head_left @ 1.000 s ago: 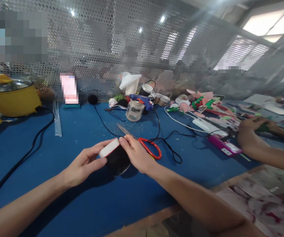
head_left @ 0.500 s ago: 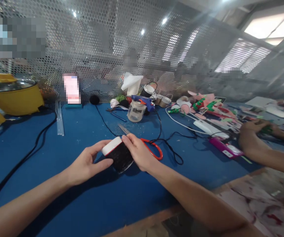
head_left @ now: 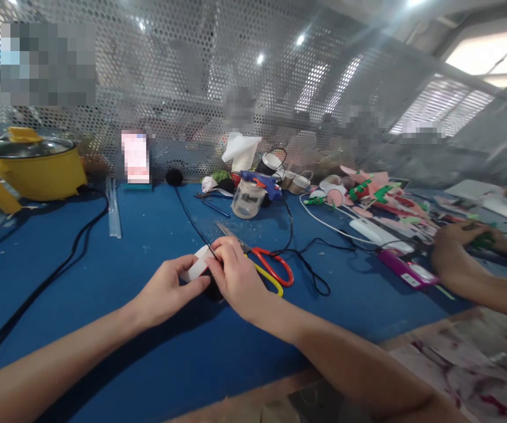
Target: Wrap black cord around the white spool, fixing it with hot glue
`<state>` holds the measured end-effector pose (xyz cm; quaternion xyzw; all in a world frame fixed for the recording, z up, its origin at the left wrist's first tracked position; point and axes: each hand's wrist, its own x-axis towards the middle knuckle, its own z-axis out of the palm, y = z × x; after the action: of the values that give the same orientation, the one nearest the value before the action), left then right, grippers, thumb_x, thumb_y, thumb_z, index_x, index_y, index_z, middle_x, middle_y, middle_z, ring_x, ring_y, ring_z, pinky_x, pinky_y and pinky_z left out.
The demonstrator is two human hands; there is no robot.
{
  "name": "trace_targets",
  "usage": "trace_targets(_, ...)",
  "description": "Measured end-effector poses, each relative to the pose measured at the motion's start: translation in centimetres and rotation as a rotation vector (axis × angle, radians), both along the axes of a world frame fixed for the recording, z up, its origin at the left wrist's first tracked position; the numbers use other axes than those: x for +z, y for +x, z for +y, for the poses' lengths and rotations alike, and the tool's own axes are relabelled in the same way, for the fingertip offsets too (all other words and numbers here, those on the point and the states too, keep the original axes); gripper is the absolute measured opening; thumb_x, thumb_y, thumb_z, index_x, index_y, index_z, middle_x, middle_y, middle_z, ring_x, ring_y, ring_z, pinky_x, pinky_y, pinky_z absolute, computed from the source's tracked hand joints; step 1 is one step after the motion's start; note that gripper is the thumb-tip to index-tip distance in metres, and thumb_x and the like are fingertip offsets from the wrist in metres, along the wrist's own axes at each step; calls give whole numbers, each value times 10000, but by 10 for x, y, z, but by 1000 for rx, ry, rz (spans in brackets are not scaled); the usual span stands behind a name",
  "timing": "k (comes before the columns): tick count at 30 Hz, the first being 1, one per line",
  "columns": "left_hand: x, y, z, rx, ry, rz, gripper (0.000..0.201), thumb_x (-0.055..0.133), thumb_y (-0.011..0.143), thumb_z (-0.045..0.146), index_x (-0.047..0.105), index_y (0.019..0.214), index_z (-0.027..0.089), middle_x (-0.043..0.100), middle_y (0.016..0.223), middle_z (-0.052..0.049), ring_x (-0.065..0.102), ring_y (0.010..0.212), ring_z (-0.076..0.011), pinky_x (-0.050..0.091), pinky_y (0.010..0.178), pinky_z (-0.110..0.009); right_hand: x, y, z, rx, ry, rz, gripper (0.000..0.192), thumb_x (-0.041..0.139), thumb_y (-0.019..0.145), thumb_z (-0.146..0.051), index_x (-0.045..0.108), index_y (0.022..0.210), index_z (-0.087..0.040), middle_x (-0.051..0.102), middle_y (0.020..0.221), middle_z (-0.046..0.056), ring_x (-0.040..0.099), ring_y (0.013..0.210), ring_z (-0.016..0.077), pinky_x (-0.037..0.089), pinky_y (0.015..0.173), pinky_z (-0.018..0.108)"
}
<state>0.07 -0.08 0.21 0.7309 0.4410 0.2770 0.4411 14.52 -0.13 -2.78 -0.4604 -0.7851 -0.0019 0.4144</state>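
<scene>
My left hand [head_left: 169, 288] is closed around the left side of a small white cup [head_left: 195, 267], thumb in front. The cup's lower part is wrapped in black yarn, and the cup is tilted over the table. Against its right side, my right hand [head_left: 238, 279] pinches the strand of black yarn [head_left: 191, 218] at the cup's edge. That strand runs back to a black yarn ball [head_left: 174, 177] near the mesh wall. Just right of my right hand lie scissors [head_left: 273, 267] with red and yellow handles, partly hidden by it.
A clear jar [head_left: 247, 202] with a blue glue gun [head_left: 264, 183] over it stands behind. Glue sticks [head_left: 114, 211], a phone [head_left: 136, 157] and a yellow pot [head_left: 54, 170] are at left. Cables, a power strip [head_left: 379, 235] and another person's hands [head_left: 460, 247] are at right.
My right hand has moved off the cup's wrapped side to its edge, where it now pinches the yarn. The yarn strand is drawn straighter. More of the scissors shows.
</scene>
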Motion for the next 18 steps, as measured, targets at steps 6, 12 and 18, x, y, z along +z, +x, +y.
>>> trace_targets(6,-5,0,0,8,21,-30,147,463,707,283,480,659,145,419,589,38,365,563,-107,312,509,-215,4,0,-1,-8,-59,-15,168,314,865,-304,367,744,-200,506,906,129,536,800,217,474,593,347)
trace_targets(12,-6,0,1,-33,27,-19,161,453,724,292,483,690,138,402,607,35,346,580,-111,296,520,-219,9,2,-4,40,-150,102,144,361,849,-275,363,719,-214,498,917,99,521,868,200,460,708,364)
trace_targets(18,-4,1,0,-21,6,-26,158,452,711,297,445,660,148,374,591,45,327,563,-106,278,511,-222,8,1,-3,58,-182,128,150,369,844,-276,345,707,-218,486,915,94,513,860,197,454,730,374)
